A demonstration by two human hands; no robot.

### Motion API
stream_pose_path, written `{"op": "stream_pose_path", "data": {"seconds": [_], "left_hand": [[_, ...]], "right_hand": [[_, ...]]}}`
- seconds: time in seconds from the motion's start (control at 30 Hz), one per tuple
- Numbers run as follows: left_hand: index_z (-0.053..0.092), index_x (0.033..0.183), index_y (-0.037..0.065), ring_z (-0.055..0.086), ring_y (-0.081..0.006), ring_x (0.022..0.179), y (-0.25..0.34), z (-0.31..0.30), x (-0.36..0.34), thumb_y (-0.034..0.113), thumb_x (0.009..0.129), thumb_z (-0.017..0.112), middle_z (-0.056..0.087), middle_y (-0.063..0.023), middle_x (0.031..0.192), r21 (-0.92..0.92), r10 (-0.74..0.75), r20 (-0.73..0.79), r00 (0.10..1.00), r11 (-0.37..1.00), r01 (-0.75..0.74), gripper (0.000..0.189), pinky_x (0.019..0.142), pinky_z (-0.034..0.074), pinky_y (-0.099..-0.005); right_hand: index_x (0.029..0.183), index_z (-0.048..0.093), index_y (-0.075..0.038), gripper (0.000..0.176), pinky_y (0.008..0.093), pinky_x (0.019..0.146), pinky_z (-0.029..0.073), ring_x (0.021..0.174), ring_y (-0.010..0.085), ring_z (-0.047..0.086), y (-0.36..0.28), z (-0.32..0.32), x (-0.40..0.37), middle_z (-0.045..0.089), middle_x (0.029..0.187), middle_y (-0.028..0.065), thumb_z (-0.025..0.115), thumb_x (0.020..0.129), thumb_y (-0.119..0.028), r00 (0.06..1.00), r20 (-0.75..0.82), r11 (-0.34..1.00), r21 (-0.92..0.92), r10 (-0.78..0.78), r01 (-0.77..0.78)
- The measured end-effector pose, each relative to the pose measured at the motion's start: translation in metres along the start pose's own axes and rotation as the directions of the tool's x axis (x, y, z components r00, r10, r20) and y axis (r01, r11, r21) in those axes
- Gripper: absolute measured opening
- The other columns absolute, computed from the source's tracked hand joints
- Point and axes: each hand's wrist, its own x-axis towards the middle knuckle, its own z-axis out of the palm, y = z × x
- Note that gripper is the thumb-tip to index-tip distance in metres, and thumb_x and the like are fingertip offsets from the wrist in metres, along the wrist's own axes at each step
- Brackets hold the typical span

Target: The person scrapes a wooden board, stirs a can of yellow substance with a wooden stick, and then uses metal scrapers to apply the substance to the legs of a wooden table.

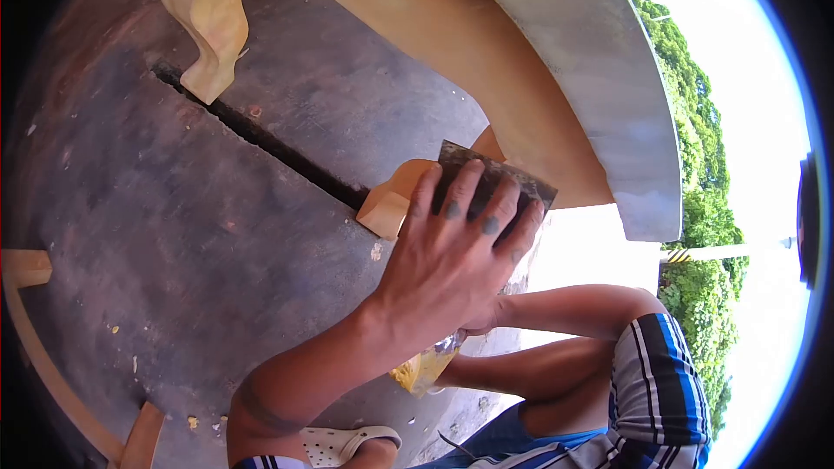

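My left hand reaches up from the lower left, fingers bent over a dark, stained flat plate. The plate lies against or just over the curved foot of a light brown wooden piece. The thumb is out of sight. My right hand is mostly hidden behind the left wrist, its fingers not visible. Just below it is a clear plastic bag with yellow material inside; whether the right hand holds it cannot be made out.
Above stands the large curved wooden piece with a grey panel. A second curved leg rests by a dark slot in the stained surface. Wooden strips lie at lower left. A white clog shows below.
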Motion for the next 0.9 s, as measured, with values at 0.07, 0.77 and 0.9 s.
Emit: {"op": "stream_pose_path", "data": {"seconds": [0.07,0.77,0.9], "left_hand": [[0.061,0.122,0.015,0.045,-0.0356,0.116,-0.023,-0.016,0.009,0.021,0.079,0.059,0.050,-0.0117,0.126,0.091,-0.011,-0.266,0.964,0.995,0.037,0.044,0.095,0.039,-0.0537],[0.059,0.125,0.013,0.044,-0.0341,0.126,-0.006,-0.012,-0.010,0.019,0.088,0.053,0.054,-0.0110,0.128,0.440,-0.015,0.692,0.722,0.802,-0.404,0.038,0.106,0.028,-0.0564],[0.058,0.125,0.014,0.047,-0.0342,0.121,-0.019,-0.051,-0.049,0.018,0.087,0.054,0.054,-0.0126,0.126,0.433,-0.104,0.633,0.767,0.869,-0.240,0.038,0.104,0.032,-0.0557]], "right_hand": [[0.112,0.058,-0.003,0.031,0.0290,0.082,0.052,0.093,0.0121,0.062,-0.003,0.001,0.005,0.064,0.103,0.0011,0.054,0.096,-0.029,0.989,-0.054,0.990,0.024,0.140,-0.139],[0.114,0.057,-0.009,0.035,0.0312,0.072,0.058,0.087,0.0123,0.067,-0.012,-0.011,-0.004,0.066,0.098,0.0029,0.053,0.095,-0.038,0.972,-0.066,0.969,-0.090,0.226,-0.231],[0.112,0.054,-0.008,0.034,0.0324,0.070,0.058,0.086,0.0173,0.068,-0.021,-0.024,-0.011,0.066,0.101,0.0052,0.050,0.097,-0.038,0.966,-0.093,0.957,-0.139,0.242,-0.253]]}}
